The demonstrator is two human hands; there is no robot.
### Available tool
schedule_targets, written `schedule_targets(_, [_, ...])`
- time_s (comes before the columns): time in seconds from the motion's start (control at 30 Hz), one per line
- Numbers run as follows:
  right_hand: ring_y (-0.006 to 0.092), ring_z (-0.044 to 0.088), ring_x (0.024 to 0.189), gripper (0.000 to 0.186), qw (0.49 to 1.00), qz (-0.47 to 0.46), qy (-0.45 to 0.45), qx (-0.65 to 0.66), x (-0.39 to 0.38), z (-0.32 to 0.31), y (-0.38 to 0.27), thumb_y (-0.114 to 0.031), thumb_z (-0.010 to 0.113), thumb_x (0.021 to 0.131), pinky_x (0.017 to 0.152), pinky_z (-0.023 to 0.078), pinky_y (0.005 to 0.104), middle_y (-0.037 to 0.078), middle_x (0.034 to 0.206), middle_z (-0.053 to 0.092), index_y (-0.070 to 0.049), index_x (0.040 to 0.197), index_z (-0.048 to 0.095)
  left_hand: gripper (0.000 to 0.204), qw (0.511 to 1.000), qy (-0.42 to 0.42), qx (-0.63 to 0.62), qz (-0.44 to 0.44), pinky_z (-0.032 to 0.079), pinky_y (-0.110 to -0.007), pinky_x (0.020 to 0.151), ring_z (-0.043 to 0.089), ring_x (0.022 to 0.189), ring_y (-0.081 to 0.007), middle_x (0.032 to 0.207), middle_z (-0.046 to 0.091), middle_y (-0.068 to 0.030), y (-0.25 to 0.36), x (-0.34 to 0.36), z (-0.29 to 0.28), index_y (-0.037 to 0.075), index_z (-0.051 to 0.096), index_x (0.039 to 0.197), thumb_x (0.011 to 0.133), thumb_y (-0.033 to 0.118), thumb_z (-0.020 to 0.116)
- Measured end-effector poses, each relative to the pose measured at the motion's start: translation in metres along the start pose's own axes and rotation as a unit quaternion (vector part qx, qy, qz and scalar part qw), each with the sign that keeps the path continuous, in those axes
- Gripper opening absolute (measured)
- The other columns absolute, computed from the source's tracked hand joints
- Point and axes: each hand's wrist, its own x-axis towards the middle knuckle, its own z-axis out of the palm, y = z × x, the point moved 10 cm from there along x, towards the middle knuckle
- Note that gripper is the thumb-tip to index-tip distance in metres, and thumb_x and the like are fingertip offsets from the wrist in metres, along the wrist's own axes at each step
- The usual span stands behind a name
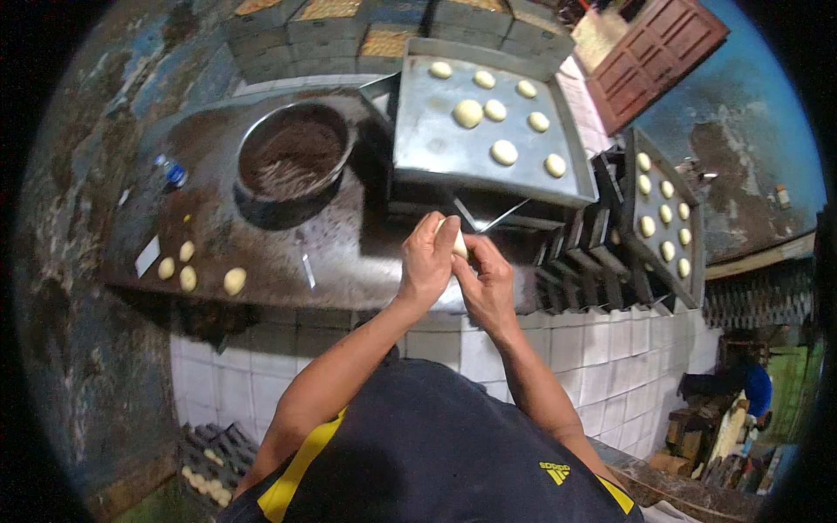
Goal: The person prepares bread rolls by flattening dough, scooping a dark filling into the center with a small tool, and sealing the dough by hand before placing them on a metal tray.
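Gripping a rounded, pale cream dough piece (459, 247) between left hand (425, 263) and right hand (488, 283), just short of a rectangular grey metal tray (436, 155) of round cream dough balls (468, 113), with a round, dark-filled metal bowl (347, 150) to the hands' left.

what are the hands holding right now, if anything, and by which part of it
A pale dough piece, held around its sides between the left hand and right hand; they hide much of it.
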Motion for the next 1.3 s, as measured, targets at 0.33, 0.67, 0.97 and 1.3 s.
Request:
schedule_targets(0.33, [0.0116,0.065,0.095,0.032,0.928,0.142,-0.074,0.336,-0.047,0.114,0.035,-0.013,0.071,0.096,0.089,0.051,0.0295,0.005,0.108,0.071,0.002,0.123,0.064,0.064,0.973,0.038,-0.195,-0.121,0.05,-0.031,0.088,0.061,0.1,-0.0179,0.12,0.062,-0.0065,-0.069,-0.066,-0.108,0.007,0.045,0.147,0.102,0.051,0.056])
schedule_targets(0.67, [0.0401,0.067,0.089,0.019,0.971,-0.05,-0.229,-0.047,-0.023,0.353,0.045,-0.025,0.071,0.088,0.074,0.051,0.0509,0.018,0.095,0.069,-0.007,0.093,0.072,0.039,0.933,0.127,-0.148,-0.303,0.045,-0.033,0.103,0.059,0.118,-0.0146,0.129,0.065,-0.0049,-0.235,-0.16,-0.283,0.005,0.057,0.137,0.102,0.022,0.061])
schedule_targets(0.97, [0.0496,0.063,0.087,0.021,0.929,-0.024,-0.328,-0.17,0.037,0.465,0.132,-0.013,0.063,0.09,0.073,0.049,0.0547,0.032,0.088,0.061,0.006,0.095,0.057,0.062,0.946,0.142,-0.162,-0.244,0.049,-0.031,0.102,0.064,0.114,-0.0152,0.123,0.067,-0.0043,-0.177,-0.013,-0.435,0.005,0.056,0.134,0.077,-0.008,0.077])
schedule_targets(1.3, [0.0195,0.063,0.068,0.035,0.834,0.351,-0.423,-0.04,0.063,0.428,0.15,-0.03,0.066,0.1,0.065,0.05,0.0368,0.008,0.073,0.07,0.004,0.103,0.07,0.048,0.934,0.162,-0.227,-0.222,0.047,-0.036,0.105,0.063,0.119,-0.0234,0.123,0.066,-0.0089,-0.209,0.094,-0.519,0.001,0.058,0.129,0.083,-0.008,0.069])
